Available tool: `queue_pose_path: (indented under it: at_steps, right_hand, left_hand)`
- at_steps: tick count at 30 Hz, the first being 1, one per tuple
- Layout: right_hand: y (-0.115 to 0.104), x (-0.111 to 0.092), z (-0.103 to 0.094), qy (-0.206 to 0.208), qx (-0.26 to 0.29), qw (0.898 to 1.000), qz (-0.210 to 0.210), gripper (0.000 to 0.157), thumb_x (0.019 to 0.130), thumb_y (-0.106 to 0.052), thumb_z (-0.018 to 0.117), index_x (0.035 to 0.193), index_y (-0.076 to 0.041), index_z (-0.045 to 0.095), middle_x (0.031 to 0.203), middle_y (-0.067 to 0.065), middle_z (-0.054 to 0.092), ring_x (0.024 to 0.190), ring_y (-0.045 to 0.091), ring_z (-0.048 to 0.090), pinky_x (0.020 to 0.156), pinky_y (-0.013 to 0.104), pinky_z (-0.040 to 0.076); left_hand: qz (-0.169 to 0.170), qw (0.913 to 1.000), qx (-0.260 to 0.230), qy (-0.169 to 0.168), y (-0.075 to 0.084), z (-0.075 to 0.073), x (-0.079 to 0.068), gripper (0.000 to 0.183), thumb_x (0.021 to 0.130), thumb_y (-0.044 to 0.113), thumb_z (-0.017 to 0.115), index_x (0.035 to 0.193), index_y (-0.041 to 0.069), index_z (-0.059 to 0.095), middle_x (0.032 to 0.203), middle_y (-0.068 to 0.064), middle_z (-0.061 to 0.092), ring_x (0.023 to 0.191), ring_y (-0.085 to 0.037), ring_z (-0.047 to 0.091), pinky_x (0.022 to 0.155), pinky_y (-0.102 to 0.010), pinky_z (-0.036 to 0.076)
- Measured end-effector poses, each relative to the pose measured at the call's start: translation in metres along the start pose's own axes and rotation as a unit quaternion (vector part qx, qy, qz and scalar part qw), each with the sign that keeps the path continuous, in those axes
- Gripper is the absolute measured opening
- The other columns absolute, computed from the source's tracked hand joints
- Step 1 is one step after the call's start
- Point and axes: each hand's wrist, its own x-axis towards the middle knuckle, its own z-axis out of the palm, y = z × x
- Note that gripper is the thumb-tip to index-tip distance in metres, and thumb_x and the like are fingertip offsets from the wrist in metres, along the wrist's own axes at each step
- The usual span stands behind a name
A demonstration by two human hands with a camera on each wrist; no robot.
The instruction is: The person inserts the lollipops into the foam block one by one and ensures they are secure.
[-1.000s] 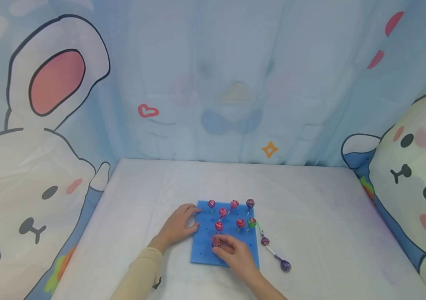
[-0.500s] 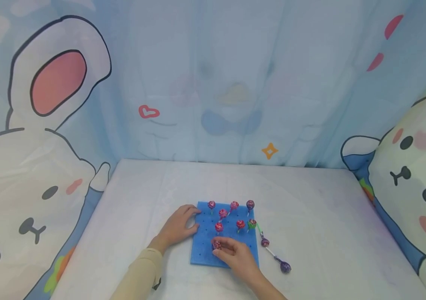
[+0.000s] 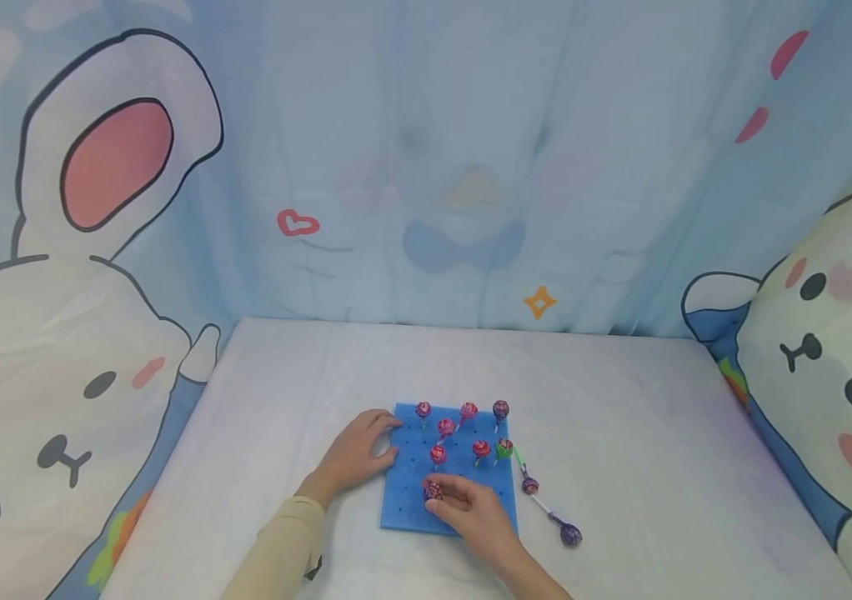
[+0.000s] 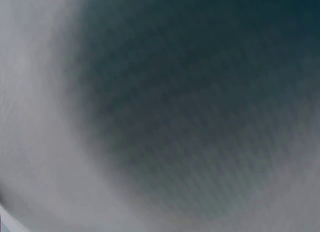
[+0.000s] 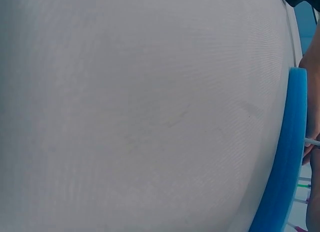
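In the head view, my right hand (image 3: 480,510) pinches the wrapped head of a dark reddish-purple lollipop (image 3: 433,492) over the front part of a blue foam board (image 3: 407,515). Its stick is hidden there by the fingers. A white stick (image 5: 312,141) shows beside the board's face in the right wrist view; how deep it sits I cannot tell. My left hand (image 3: 354,450) rests against the board's left edge, fingers and thumb extended. Several lollipops stand in the board, among them a green-and-red one (image 3: 504,447), a purple one (image 3: 500,409) and a pink one (image 3: 445,427).
Two loose lollipops lie on the white tablecloth right of the board: a reddish-purple one (image 3: 530,484) and a dark purple one (image 3: 571,534). Small holes dot the board. A printed curtain (image 3: 463,167) hangs behind the table. The left wrist view shows only blurred cloth and shadow.
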Motion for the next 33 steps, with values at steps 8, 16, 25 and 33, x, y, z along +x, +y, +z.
queue_pose_path:
  at_steps: [8,16,25,33]
  right_hand:
    - [0.002,0.000,0.000,0.004,0.005,1.000,0.007,0.048,0.088,-0.035,0.072,0.125,-0.006,0.064,0.122,0.013,0.066,0.113,0.027,0.064,0.086,0.026,0.055]
    - [0.003,-0.001,0.002,0.006,0.011,1.000,0.001,0.046,0.089,-0.030,0.072,0.126,-0.004,0.063,0.123,0.014,0.065,0.114,0.029,0.063,0.086,0.026,0.055]
    - [-0.009,-0.009,-0.006,0.004,0.050,0.999,0.000,0.053,0.088,-0.031,0.073,0.132,-0.006,0.058,0.133,0.015,0.059,0.126,0.032,0.053,0.092,0.026,0.052]
    - [-0.018,-0.018,-0.021,0.035,0.029,0.999,-0.013,0.040,0.089,-0.025,0.072,0.126,-0.012,0.063,0.127,0.011,0.064,0.119,0.024,0.060,0.089,0.024,0.053]
  left_hand:
    - [0.000,1.0000,-0.001,-0.005,0.001,-0.001,0.000,0.043,0.089,0.036,0.064,0.129,0.018,0.059,0.128,-0.001,0.057,0.126,-0.018,0.049,0.110,-0.035,0.038]
    - [-0.007,0.9999,-0.002,-0.007,0.003,-0.002,0.000,0.043,0.089,0.035,0.064,0.129,0.018,0.059,0.129,-0.001,0.057,0.127,-0.019,0.049,0.110,-0.036,0.038]
    - [-0.001,1.0000,-0.002,-0.006,0.003,-0.004,0.000,0.043,0.089,0.035,0.064,0.128,0.018,0.059,0.128,-0.001,0.057,0.127,-0.019,0.049,0.110,-0.035,0.038]
    - [-0.002,1.0000,0.000,-0.007,0.003,-0.003,-0.001,0.043,0.090,0.036,0.064,0.129,0.018,0.059,0.128,0.000,0.057,0.126,-0.019,0.050,0.110,-0.036,0.039]
